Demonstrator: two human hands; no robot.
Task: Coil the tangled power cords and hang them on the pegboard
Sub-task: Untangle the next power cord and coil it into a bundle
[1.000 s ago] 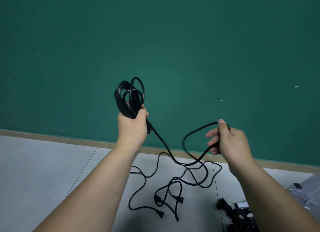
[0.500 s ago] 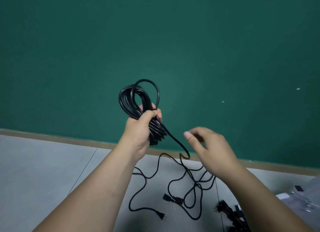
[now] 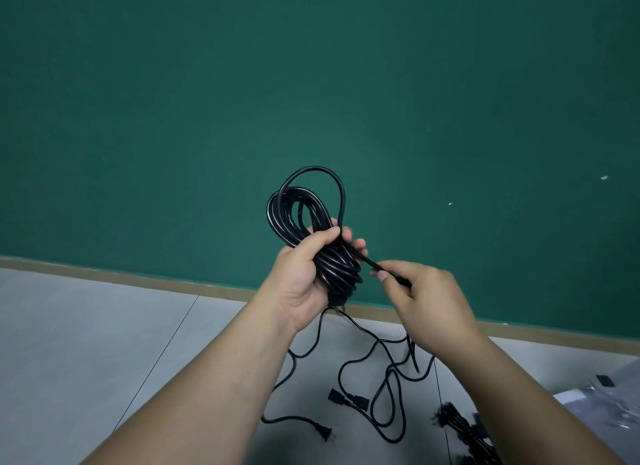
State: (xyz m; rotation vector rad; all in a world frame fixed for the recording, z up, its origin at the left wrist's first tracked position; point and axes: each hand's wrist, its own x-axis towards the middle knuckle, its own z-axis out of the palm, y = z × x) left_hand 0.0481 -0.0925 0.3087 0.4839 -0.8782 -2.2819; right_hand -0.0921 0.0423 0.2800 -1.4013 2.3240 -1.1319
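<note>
While your left hand (image 3: pixel 304 277) grips coil (image 3: pixel 281 222), fingers curled round bundle, held up before green wall (image 3: pixel 311 83), your right hand (image 3: pixel 433 305) pinches free strand (image 3: pixel 374 265) just beside it. Slide pinch along strand, bring up next loop same size as rest, roll out twist as you go. On floor (image 3: pixel 104 326) loose tail (image 3: pixel 341 371) lies looped, crossing itself near connectors (image 3: pixel 349 399): judge snag likely, so lift slack gently, don't yank. No pegboard in view.

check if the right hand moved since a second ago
Yes. Against the white speck on the green wall, the right hand has shifted left, closing on the coiled power cord held by the left hand.
</note>
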